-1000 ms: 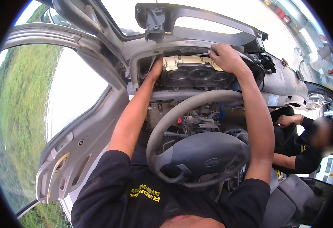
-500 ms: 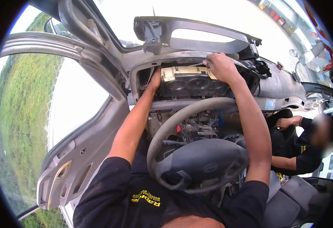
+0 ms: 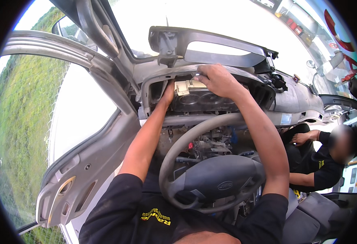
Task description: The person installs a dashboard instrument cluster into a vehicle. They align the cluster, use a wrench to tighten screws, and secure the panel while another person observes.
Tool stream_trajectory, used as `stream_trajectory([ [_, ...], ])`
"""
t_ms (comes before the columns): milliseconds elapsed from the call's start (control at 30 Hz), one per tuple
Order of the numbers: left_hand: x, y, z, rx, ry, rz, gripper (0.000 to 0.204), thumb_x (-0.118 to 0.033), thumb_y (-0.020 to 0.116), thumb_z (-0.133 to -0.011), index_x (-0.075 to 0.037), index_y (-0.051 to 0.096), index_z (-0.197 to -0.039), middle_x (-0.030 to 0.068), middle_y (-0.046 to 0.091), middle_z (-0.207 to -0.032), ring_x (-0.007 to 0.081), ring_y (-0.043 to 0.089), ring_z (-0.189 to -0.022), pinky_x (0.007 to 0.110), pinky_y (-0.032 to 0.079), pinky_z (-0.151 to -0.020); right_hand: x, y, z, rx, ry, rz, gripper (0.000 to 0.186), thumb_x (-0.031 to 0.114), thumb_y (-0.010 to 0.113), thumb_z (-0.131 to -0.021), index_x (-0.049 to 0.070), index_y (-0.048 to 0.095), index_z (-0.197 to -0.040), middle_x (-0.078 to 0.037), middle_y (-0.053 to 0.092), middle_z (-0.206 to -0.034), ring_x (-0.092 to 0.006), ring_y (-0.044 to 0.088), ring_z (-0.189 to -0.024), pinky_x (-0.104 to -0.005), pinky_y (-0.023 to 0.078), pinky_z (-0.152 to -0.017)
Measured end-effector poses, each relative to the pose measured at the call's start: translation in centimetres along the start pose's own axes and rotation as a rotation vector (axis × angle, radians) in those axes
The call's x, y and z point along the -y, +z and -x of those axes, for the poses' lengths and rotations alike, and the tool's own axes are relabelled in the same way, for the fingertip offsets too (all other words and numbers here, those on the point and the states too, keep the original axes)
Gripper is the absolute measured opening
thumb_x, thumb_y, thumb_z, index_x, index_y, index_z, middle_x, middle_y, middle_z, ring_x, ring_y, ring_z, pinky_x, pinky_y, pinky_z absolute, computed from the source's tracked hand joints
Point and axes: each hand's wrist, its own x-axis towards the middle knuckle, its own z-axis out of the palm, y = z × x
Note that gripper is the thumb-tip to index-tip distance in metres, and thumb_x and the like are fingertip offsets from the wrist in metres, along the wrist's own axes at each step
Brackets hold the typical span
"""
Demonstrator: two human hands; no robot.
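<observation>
From where I stand, the steering wheel (image 3: pixel 223 177) sits right in front of the person in the driver's seat. Just beyond its upper rim is the instrument cluster (image 3: pixel 195 102), dark-faced with round dials and a cream-coloured housing (image 3: pixel 182 88) along its top, sitting in the opening of the dashboard (image 3: pixel 295 100).

The left hand (image 3: pixel 169 94) is beyond the wheel's upper left, pushed in at the left end of the cluster. Its fingers go out of sight in there, so I can't tell whether they grip anything. The right hand (image 3: pixel 218 81) is beyond the wheel's top, over the cluster's upper edge, palm down, with its fingers bent and drawn close together. Something small and dark shows at the fingertips, but I can't make out what it is. The right forearm crosses above the wheel's right side; the left one passes outside its left side.

Farther beyond the wheel, past the cluster, a loose grey trim frame (image 3: pixel 223 59) lies on top of the dashboard. Through the wheel's upper gap I see bare mechanical parts and a small red piece (image 3: pixel 190 145). To the wheel's left is the grey door (image 3: pixel 87 166); to its right, a co-worker (image 3: pixel 318 162) in a black shirt.
</observation>
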Motion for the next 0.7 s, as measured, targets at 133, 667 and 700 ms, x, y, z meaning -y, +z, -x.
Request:
stream_trajectory([
  [133,-2.9,-2.3,1.2,-0.037,0.060,0.022,0.065,-0.043,0.038,-0.116,0.002,0.039,-0.163,0.0151,0.040,-0.169,0.0268,0.034,-0.157,0.038,0.024,-0.129,3.3,1.8,-3.3,0.016,-0.029,0.045,0.029,0.023,0.064,-0.102,-0.006,0.070,-0.101,-0.029,0.073,-0.097,-0.0484,0.070,-0.101,-0.0563,0.054,-0.090],
  [667,-0.5,-6.7,0.5,0.007,-0.003,0.010,0.066,-0.043,0.029,-0.118,0.006,0.040,-0.161,0.0161,0.042,-0.167,0.0257,0.035,-0.156,0.036,0.023,-0.129,6.6,0.1,-2.5,-0.149,0.247,0.099,0.032,0.027,0.073,-0.088,-0.005,0.078,-0.089,-0.028,0.075,-0.087,-0.0455,0.075,-0.088,-0.0510,0.060,-0.087],
  [700,-0.7,-4.1,0.6,0.022,-0.023,0.028,0.068,-0.046,0.034,-0.117,0.004,0.039,-0.162,0.0157,0.039,-0.169,0.0271,0.032,-0.158,0.037,0.022,-0.129,5.8,-0.2,-1.7,-0.129,0.295,0.117,0.033,0.028,0.074,-0.088,-0.005,0.078,-0.090,-0.028,0.075,-0.088,-0.0453,0.075,-0.089,-0.0509,0.060,-0.087],
])
